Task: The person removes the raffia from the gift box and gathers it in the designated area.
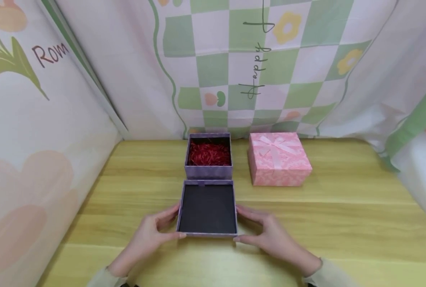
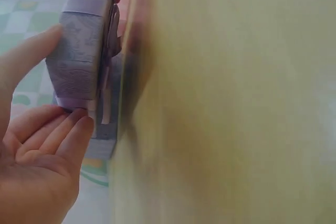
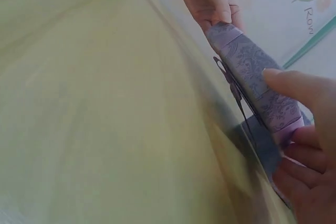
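Observation:
A purple box lid point(image 1: 207, 209) is turned with its black inside facing up, close over the table. My left hand point(image 1: 149, 231) grips its left side, thumb at the front left corner and fingers along the side. Opposite it, my right hand point(image 1: 270, 233) holds the right side in the same way, thumb at the front right corner. Both wrist views show the lid's patterned outer wall, and a ribbon bow point(image 2: 113, 35) on its underside facing the table. Just behind the lid stands the purple box point(image 1: 208, 172), uncovered, with red shredded paper point(image 1: 210, 154) inside.
To the right of the purple box, a closed pink gift box point(image 1: 280, 159) with a ribbon bow sits on the wooden table point(image 1: 342, 223). A checked green and white curtain point(image 1: 245, 71) hangs along the back edge, and a printed cloth point(image 1: 48, 159) borders the left.

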### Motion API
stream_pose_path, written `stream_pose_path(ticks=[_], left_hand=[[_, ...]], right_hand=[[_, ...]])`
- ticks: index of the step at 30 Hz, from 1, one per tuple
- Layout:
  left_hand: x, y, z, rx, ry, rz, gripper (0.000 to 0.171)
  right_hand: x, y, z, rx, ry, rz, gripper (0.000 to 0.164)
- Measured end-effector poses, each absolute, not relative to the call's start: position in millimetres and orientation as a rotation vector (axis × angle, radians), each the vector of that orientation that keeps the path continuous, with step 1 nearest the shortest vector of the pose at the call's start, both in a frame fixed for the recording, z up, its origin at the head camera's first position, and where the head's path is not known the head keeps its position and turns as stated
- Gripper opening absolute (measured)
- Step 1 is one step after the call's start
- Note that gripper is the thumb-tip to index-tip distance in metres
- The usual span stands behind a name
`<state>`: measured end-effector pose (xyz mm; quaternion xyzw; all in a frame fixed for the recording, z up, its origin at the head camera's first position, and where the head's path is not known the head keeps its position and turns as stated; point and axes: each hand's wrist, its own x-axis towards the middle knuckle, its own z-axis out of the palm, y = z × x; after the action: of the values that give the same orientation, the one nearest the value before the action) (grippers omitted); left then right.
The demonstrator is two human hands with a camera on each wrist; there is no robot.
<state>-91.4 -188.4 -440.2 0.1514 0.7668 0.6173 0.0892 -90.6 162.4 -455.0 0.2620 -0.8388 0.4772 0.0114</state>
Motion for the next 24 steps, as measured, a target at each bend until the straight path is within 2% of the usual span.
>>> stream_pose_path(ticks=[15,24], left_hand=[[-91,-193,-451,0.402,2.298,1.730,0.081],[-100,-198,-437,0.386,2.563,1.568,0.081]], right_hand=[[-87,157,-466,0.842,-2.675,1.274,0.076],[-94,157,-448,0.745,-2.704,1.227,0.098]])
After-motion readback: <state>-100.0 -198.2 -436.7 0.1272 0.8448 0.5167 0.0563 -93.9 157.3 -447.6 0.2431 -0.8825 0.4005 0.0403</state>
